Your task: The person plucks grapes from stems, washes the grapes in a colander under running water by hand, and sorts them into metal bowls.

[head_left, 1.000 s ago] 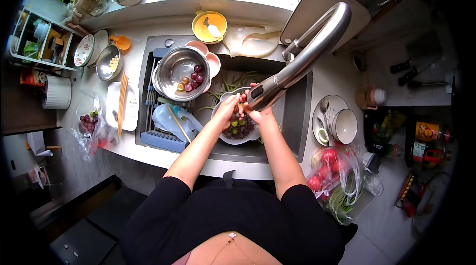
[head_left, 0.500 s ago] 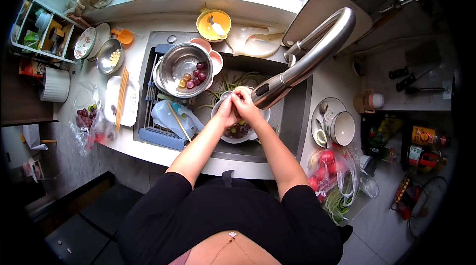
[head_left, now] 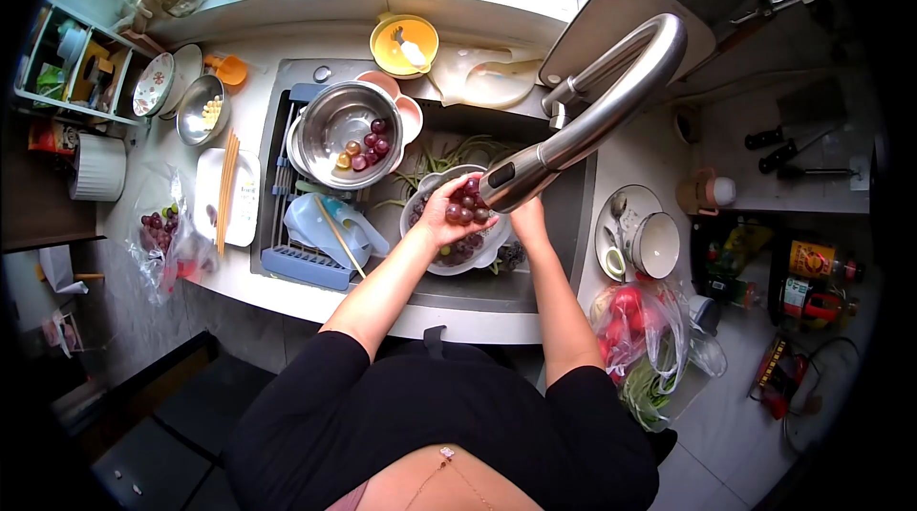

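My left hand (head_left: 439,218) is cupped, palm up, around several dark red grapes (head_left: 462,213) over a white bowl (head_left: 499,242) in the sink. More grapes lie in that bowl under the hand. Just right of it, my right hand (head_left: 528,219) is beside the head of the steel faucet (head_left: 523,173), which hides its fingers. A steel pot (head_left: 325,134) with red and amber grapes stands at the sink's upper left.
Green stems (head_left: 458,153) lie on the sink floor. A blue drying rack (head_left: 308,265) holds a light-blue container at left. A yellow bowl (head_left: 425,31) sits behind the sink. Right of it are a plate and white bowl (head_left: 656,245), with bagged tomatoes (head_left: 626,315) in front.
My hands, which were pressed together over the bowl, have come apart. The left now shows grapes in its palm; the right has moved rightward behind the faucet head.
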The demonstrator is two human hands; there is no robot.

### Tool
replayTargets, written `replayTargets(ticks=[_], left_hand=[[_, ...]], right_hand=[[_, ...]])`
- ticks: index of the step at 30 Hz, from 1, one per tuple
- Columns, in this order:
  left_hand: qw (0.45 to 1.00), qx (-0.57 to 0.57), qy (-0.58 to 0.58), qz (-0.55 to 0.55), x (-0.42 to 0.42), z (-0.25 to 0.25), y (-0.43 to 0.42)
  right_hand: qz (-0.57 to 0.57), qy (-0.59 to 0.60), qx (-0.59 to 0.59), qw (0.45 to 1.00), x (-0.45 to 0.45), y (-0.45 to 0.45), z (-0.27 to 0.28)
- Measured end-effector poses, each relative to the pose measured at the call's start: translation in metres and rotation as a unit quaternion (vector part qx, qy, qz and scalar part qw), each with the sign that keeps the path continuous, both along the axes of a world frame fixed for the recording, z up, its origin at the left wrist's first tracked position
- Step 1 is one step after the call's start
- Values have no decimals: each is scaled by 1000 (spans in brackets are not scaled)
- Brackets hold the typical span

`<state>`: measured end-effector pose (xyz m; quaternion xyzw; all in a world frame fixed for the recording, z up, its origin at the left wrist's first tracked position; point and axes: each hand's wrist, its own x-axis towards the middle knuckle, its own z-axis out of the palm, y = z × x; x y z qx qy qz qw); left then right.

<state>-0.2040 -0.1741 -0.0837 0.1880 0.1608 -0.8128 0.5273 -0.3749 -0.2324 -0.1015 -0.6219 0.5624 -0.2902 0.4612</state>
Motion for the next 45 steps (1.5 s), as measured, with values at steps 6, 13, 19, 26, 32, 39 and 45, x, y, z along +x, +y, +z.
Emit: replayTargets(ticks=[6, 13, 19, 26, 32, 39, 45], left_hand=[[999, -38, -26, -22, -8, -10, -29], [998, -53, 32, -14, -33, -14, -46], [994, -22, 107, -26, -26, -3, -26], [997, -41, 53, 42, -3, 25, -9], [998, 9, -21, 55, 13, -10, 13], [994, 30, -55, 89, 39, -10, 34], [994, 35, -62, 89, 46, -3, 47]], right_hand=[[159, 206, -17, 965, -5, 25, -47], [365, 449, 51, 814, 37, 68, -62], [279, 442, -145, 840, 32, 86, -148], [270, 361, 66, 890, 39, 72, -90], [361, 405, 146, 827, 38, 65, -84], [143, -23, 342, 928, 29, 21, -52], [-19, -515, 509, 690, 38, 9, -7]])
